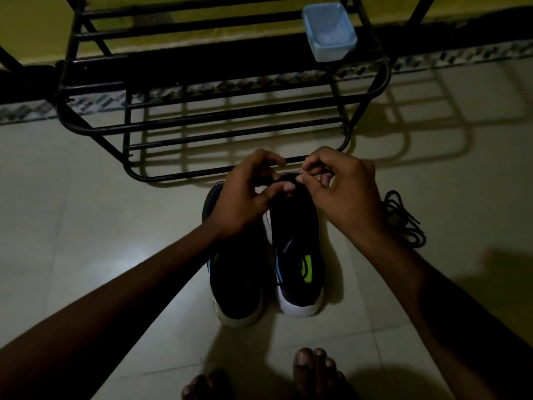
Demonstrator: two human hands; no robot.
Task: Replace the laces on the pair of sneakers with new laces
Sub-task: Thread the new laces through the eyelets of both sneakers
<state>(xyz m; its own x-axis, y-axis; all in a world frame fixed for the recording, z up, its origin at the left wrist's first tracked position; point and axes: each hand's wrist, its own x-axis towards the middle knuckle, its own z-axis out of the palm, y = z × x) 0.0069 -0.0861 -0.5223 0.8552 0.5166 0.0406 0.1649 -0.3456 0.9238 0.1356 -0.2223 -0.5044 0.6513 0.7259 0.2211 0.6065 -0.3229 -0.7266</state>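
Two dark sneakers with white soles stand side by side on the floor, heels toward me. The left sneaker (236, 284) is partly under my left wrist. The right sneaker (297, 226) has a green mark inside. Both hands hover over the far end of the right sneaker. My left hand (248, 194) has its fingers curled, thumb and fingers pinching a thin dark lace (288, 178). My right hand (343, 192) pinches the same lace between thumb and forefinger. The dim light hides the eyelets. A loose bundle of black laces (403, 220) lies on the floor to the right.
A black metal shoe rack (173, 176) stands just beyond the sneakers against the yellow wall. A pale blue plastic container (330, 30) sits on its upper right shelf. My bare feet (314, 373) are at the bottom, on the light tiled floor (86, 226).
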